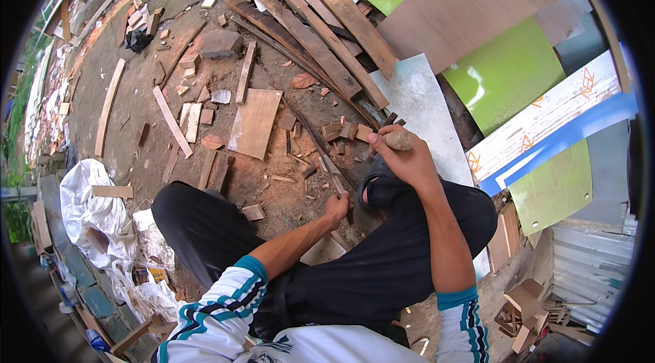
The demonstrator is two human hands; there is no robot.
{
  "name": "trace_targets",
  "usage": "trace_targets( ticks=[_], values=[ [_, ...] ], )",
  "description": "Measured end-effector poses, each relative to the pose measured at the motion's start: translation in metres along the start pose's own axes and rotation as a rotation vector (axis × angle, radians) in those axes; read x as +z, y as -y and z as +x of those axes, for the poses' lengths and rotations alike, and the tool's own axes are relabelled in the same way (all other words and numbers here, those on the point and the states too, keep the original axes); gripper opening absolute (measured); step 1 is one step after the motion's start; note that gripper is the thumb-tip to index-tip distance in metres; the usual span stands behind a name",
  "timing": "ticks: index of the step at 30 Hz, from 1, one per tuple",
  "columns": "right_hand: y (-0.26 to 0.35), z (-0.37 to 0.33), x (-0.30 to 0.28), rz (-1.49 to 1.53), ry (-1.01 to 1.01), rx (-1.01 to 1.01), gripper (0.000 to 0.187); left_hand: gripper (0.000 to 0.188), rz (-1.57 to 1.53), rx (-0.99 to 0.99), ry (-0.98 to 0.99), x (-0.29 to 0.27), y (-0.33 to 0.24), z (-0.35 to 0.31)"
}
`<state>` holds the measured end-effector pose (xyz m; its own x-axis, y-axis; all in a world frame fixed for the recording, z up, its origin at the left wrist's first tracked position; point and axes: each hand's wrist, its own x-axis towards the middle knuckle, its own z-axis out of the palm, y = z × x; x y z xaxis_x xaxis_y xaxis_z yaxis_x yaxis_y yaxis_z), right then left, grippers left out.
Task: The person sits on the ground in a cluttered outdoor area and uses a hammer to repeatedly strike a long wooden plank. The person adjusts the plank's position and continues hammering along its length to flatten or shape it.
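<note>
I find the right hand closed round a handle, at right; the left hand grips a thin strip, near centre. I judge the handle solid, the strip light, stiff, splintery, best held at its near end. Farther off: board; far right: green panels

Left hand, one; right hand, one. Round-ended handle, one. Green panel sections, three. Squarish wooden board, one. Large white sack, one. Black bag, one. Large dried leaves, two. Wood offcuts: many, uncountable.
</note>
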<state>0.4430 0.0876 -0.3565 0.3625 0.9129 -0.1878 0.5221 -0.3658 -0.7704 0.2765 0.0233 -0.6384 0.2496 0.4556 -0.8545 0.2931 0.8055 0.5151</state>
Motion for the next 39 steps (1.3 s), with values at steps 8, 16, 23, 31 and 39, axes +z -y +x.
trace_targets(
  ticks=[8, 16, 23, 31, 39],
  values=[
    [0.003, -0.005, -0.003, -0.030, -0.011, 0.003, 0.041, 0.045, 0.059, 0.266, -0.120, 0.027, 0.004, -0.016],
    [0.007, -0.004, -0.002, -0.045, 0.008, -0.010, 0.043, 0.045, 0.133, 0.287, -0.008, 0.012, 0.026, 0.013],
    [-0.001, -0.010, -0.009, -0.124, 0.053, 0.046, 0.043, 0.048, 0.260, 0.325, -0.072, 0.019, 0.035, 0.005],
    [0.006, -0.008, -0.001, -0.076, 0.068, -0.011, 0.046, 0.053, 0.298, 0.284, -0.124, 0.023, 0.054, 0.001],
    [-0.005, -0.007, 0.003, -0.033, 0.092, -0.009, 0.048, 0.056, 0.661, 0.268, -0.085, 0.003, 0.023, 0.014]
  ],
)
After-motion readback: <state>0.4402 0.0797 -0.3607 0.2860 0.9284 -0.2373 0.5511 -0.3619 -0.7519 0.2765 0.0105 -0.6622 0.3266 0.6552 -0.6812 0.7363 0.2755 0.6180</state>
